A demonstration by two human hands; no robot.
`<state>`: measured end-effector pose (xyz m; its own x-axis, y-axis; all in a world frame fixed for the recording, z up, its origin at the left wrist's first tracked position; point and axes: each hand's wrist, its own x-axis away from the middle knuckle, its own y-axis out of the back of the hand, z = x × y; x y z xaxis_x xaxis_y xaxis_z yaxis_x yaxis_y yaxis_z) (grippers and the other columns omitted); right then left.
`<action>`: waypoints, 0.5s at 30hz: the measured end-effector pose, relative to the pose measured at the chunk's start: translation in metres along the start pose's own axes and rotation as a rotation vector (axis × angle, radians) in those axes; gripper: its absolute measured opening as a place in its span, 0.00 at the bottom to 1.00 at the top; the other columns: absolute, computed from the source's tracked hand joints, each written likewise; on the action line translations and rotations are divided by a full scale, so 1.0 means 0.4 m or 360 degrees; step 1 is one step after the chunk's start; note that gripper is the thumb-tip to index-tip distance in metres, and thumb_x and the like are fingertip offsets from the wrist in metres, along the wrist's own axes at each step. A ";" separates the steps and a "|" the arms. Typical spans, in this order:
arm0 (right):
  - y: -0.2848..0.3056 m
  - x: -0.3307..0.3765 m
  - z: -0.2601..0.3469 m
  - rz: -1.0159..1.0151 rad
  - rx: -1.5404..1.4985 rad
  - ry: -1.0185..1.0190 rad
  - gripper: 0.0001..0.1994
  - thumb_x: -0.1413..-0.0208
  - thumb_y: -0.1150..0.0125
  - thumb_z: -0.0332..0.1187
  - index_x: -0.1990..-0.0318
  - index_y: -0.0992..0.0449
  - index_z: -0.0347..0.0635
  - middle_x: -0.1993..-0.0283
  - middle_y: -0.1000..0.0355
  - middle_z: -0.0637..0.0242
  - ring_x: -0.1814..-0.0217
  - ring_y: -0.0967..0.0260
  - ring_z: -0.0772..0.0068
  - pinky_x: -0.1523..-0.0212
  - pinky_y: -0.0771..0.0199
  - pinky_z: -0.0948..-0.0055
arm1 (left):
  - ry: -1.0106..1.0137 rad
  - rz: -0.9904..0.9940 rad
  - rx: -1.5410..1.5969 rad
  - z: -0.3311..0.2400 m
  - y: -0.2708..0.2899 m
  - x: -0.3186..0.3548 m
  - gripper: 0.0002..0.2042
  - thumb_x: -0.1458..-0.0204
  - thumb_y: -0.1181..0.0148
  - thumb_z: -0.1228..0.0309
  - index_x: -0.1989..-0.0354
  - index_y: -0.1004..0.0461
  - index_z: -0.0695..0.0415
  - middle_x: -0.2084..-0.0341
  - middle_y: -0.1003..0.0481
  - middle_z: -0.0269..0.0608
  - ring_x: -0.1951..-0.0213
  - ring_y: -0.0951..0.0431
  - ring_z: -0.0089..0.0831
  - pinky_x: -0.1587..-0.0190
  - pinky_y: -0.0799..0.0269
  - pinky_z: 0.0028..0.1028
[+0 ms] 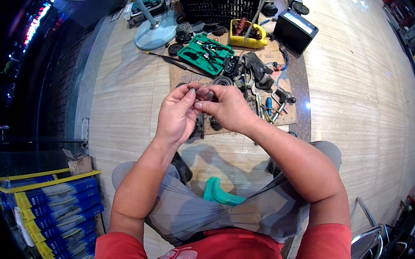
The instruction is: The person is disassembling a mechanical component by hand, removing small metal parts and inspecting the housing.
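My left hand (pixel 177 112) and my right hand (pixel 226 109) meet in front of me, above the near part of a cardboard sheet (pixel 176 78). The thumb and fingers of both are pinched together. Whatever they hold is too small and too hidden to name. Just beyond them lies a round, dark, ringed part (pixel 222 81). An open green tool case (pixel 188 50) with black-handled tools sits farther off. To the right of my hands are a blue-handled tool (pixel 269 104) and a metal part with a black end (pixel 284 97).
A black battery-like box (pixel 295 31), a yellow container (pixel 246 42) and a black crate (pixel 219 9) stand at the back. A fan base (pixel 151 35) is at the far left. Below me is a green stool (pixel 219 194); blue-yellow boxes (pixel 64 211) are stacked at left, a metal-framed chair (pixel 369 242) at right.
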<state>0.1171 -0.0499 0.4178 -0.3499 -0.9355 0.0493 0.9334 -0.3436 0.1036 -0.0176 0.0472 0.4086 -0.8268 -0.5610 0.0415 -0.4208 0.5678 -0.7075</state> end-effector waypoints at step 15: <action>0.003 0.000 0.012 -0.0004 0.0160 -0.0037 0.11 0.46 0.35 0.34 0.64 0.23 0.32 0.72 0.25 0.58 0.72 0.27 0.71 0.68 0.27 0.69 | -0.0114 -0.0194 0.0102 -0.012 0.016 -0.019 0.09 0.37 0.51 0.75 0.51 0.29 0.60 0.55 0.24 0.48 0.51 0.24 0.39 0.46 0.27 0.39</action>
<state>0.1177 -0.0499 0.4229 -0.3552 -0.9320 0.0720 0.9201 -0.3350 0.2030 -0.0158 0.0581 0.4071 -0.7411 -0.6664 0.0810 -0.4899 0.4544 -0.7440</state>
